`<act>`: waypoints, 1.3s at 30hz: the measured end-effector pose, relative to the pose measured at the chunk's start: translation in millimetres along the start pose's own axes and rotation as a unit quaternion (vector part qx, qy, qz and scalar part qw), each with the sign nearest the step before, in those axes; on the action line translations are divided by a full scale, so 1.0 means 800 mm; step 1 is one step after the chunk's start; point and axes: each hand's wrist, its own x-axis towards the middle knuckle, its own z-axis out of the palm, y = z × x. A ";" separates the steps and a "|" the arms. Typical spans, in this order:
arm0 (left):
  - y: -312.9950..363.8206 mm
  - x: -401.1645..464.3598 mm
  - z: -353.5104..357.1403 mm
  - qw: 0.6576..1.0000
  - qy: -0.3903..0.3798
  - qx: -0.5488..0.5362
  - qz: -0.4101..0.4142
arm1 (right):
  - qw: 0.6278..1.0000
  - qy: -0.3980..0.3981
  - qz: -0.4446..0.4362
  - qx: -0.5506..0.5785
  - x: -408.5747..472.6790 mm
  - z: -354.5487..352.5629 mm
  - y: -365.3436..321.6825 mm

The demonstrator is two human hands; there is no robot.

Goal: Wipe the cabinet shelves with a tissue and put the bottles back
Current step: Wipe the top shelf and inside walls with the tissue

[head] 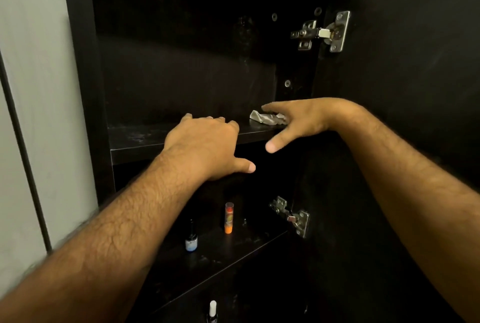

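A dark cabinet stands open in front of me. My left hand (205,143) lies palm down on the front of the middle shelf (135,145), fingers curled over it, thumb below the edge. My right hand (298,120) reaches in from the right with fingers spread, and they rest on a crumpled grey tissue (267,117) at the shelf's right end. On the shelf below stand a small dark bottle with a pale label (191,236) and an orange tube (228,217). A white-capped bottle (212,310) shows at the bottom edge.
The open cabinet door (415,50) stands at the right on two metal hinges (330,32) (293,216). A pale wall (33,89) borders the cabinet on the left. The upper compartment is dark; nothing can be made out in it.
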 end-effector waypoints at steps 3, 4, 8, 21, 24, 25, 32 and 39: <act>0.000 0.000 -0.001 1.000 0.000 -0.004 0.000 | 1.000 0.011 0.004 -0.019 -0.003 0.006 -0.001; 0.000 -0.001 -0.001 1.000 -0.003 -0.005 0.000 | 0.999 0.030 0.021 0.012 0.002 0.008 -0.001; -0.001 0.000 0.000 1.000 -0.002 -0.002 0.003 | 0.991 0.090 0.072 0.066 0.023 0.007 -0.012; -0.001 0.003 0.001 1.000 -0.008 -0.018 0.002 | 0.987 0.076 0.138 0.031 0.013 -0.006 -0.024; 0.000 0.002 0.000 1.000 -0.014 -0.013 -0.002 | 0.990 0.051 0.124 0.037 0.022 0.011 -0.030; 0.000 0.002 0.000 1.000 -0.014 -0.011 -0.004 | 0.991 0.047 0.115 0.046 0.023 0.016 -0.029; -0.002 -0.002 -0.002 1.000 0.000 -0.011 0.007 | 0.994 0.047 0.039 0.095 -0.031 0.017 -0.004; -0.002 -0.007 -0.006 0.999 0.021 -0.042 0.020 | 0.980 0.145 -0.016 0.134 -0.022 0.037 0.001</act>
